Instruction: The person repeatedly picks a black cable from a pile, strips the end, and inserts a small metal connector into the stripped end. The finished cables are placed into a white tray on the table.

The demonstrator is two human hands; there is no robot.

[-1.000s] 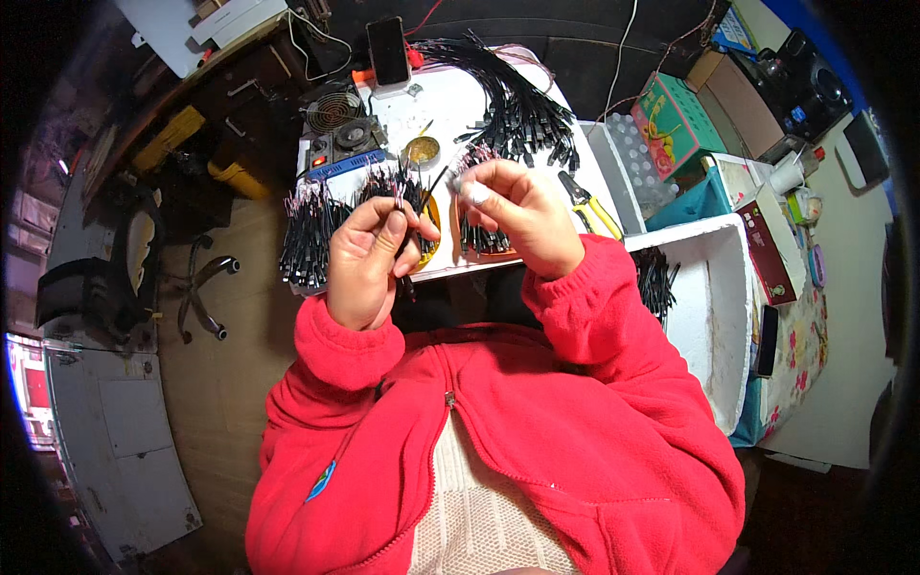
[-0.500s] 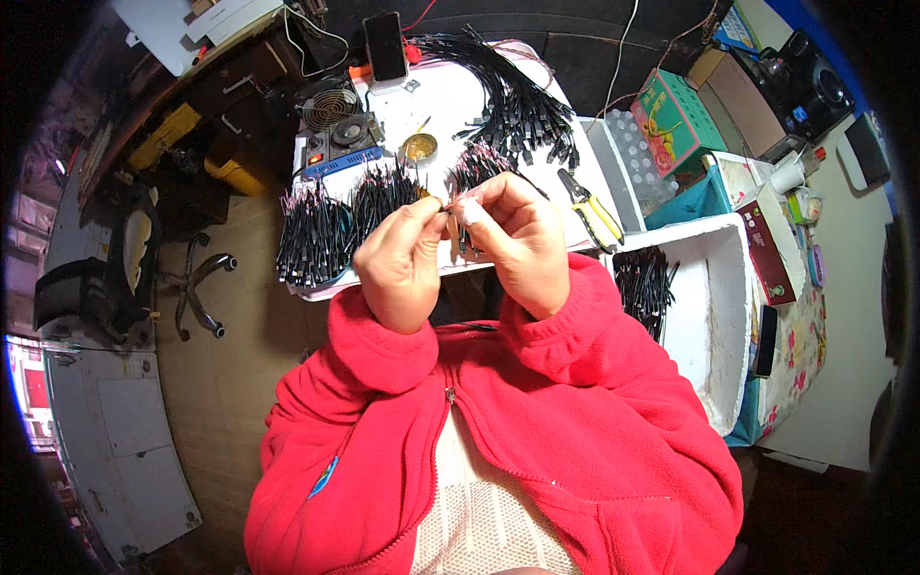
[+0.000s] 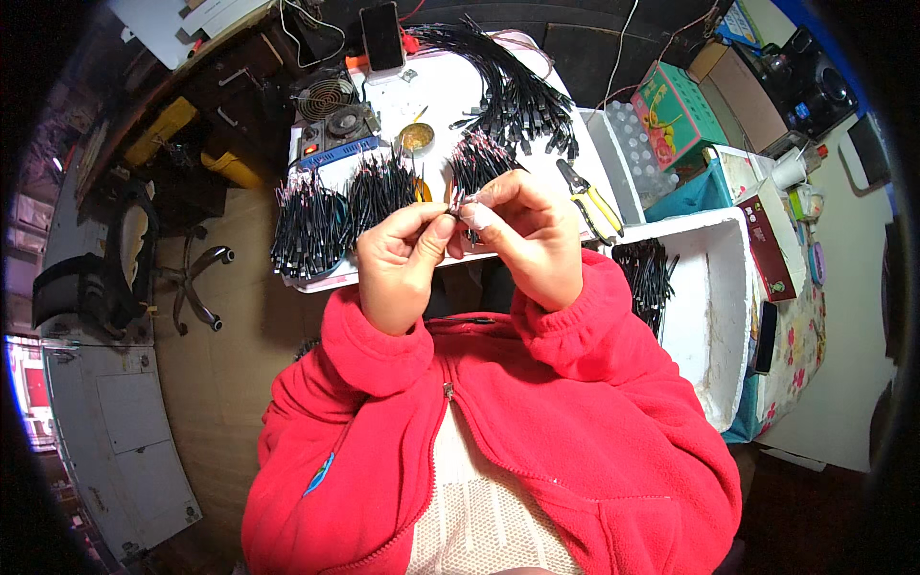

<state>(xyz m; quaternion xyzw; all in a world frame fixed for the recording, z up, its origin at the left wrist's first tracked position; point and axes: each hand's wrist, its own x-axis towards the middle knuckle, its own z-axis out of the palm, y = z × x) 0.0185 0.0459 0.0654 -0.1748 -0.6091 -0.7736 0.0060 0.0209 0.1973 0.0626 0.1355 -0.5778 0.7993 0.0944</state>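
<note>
Over the table's near edge, my left hand and my right hand meet fingertip to fingertip. Both are closed in a pinch on the thin wire end of a black cable. Most of that cable is hidden by my fingers. Just behind my hands stands a bundle of black cables with pinkish stripped ends upward. Two similar bundles, a left cable bundle and a middle cable bundle, are left of it. Yellow-handled wire strippers lie to the right.
A small round tin and a blue-fronted device with a lit switch are on the white table. Long black cables lie at the back near a phone. A white foam box on the right holds more cables.
My right hand has shifted slightly right, and its fingers have changed their pinch. My left hand stays near the same place, its thumb turned a little. Both still grip the wire end.
</note>
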